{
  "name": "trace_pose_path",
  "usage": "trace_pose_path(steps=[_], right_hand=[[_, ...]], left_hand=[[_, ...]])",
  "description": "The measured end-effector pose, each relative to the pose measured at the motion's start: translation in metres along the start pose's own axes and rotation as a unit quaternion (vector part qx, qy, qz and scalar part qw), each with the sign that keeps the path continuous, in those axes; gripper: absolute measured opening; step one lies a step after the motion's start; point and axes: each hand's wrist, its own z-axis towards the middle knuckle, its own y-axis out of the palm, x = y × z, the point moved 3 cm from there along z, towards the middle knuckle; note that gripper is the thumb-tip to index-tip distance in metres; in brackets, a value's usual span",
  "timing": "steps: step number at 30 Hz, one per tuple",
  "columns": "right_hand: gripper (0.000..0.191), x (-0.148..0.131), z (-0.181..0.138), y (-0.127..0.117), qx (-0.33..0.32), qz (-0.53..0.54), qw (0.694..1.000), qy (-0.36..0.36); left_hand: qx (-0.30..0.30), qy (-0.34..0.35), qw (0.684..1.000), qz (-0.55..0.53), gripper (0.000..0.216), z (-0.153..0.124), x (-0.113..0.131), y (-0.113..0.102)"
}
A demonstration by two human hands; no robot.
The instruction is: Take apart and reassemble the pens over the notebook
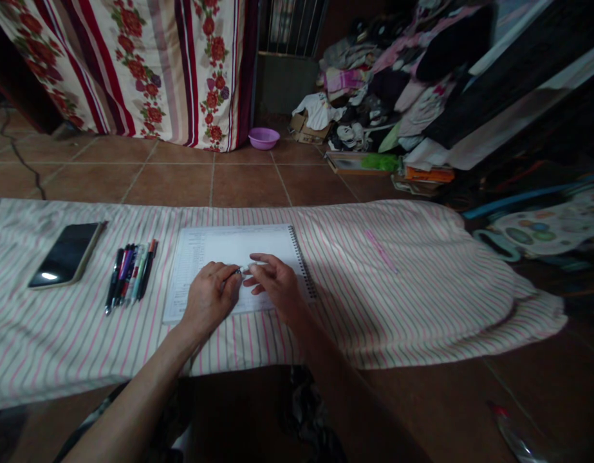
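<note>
A spiral notebook (229,247) lies open on a striped cloth (398,289) spread over the floor. Both my hands rest on its lower half. My left hand (210,299) is curled shut around the dark end of a small pen (246,267). My right hand (275,283) pinches the white end of that same pen between thumb and fingers. The two hands meet at the pen, fingertips almost touching. Left of the notebook lies a row of several pens (130,273), and further left a dark phone (65,254) lies face up.
A pink pen or strip (381,251) lies on the cloth to the right. Behind are tiled floor, a floral curtain (156,64), a purple bowl (264,137) and a heap of clothes (388,77). Toys and clutter (542,228) crowd the right side.
</note>
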Motion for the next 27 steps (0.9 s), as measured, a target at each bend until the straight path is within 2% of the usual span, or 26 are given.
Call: trace_pose_path(steps=[7,14,22,27], right_hand=[[0.022,-0.0010,0.0004,0.0021,-0.002,-0.014,1.000,-0.014],[0.032,-0.0006,0.0009,-0.0003,-0.001,0.002,1.000,0.006],[0.026,0.0029,0.0012,0.0006,0.004,-0.002,1.000,-0.012],[0.034,0.0012,0.0000,-0.0003,-0.001,-0.008,1.000,-0.009]], left_hand=[[-0.002,0.001,1.000,-0.005,0.026,0.0000,0.0012,0.0000],[-0.004,-0.006,1.000,0.001,0.025,-0.0004,0.0005,0.0001],[-0.011,-0.005,1.000,0.000,0.027,-0.0002,-0.0002,0.0004],[-0.006,-0.009,1.000,-0.001,0.026,-0.0007,-0.0005,0.0009]])
